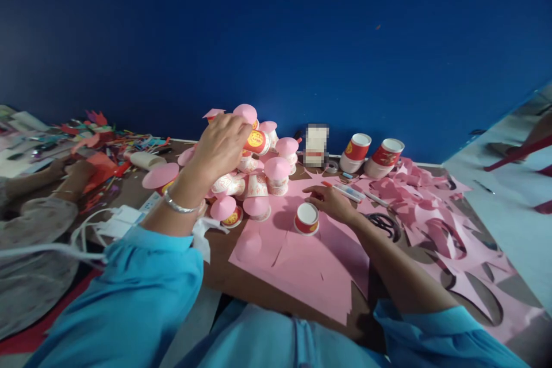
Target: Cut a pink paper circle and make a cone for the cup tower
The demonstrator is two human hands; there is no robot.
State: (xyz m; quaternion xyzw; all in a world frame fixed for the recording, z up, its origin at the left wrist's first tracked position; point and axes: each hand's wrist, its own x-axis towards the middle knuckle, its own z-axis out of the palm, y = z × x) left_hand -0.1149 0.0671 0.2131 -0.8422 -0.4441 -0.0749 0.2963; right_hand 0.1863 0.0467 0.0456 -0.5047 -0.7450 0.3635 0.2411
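My left hand [222, 146] reaches over a cluster of paper cups topped with pink cones. Its fingers are closed on a red paper cup [256, 142] with a yellow print, tipped on its side; part of it is hidden by the hand. Several patterned cups with pink paper cones [277, 169] crowd around it. My right hand [334, 201] hovers low over or rests on pink paper sheets [293, 276], holding nothing that I can see, fingers partly stretched. Just in front of it a red-and-white paper cup [307, 219] stands upside down on the paper.
Two stacks of red cups [357, 152] stand by the blue wall. Pens [347, 192], black-handled scissors [383, 225] and pink paper scraps [444, 224] lie right. At left are a white charger with cables [123, 219], coloured scraps, and another person's hands [80, 175].
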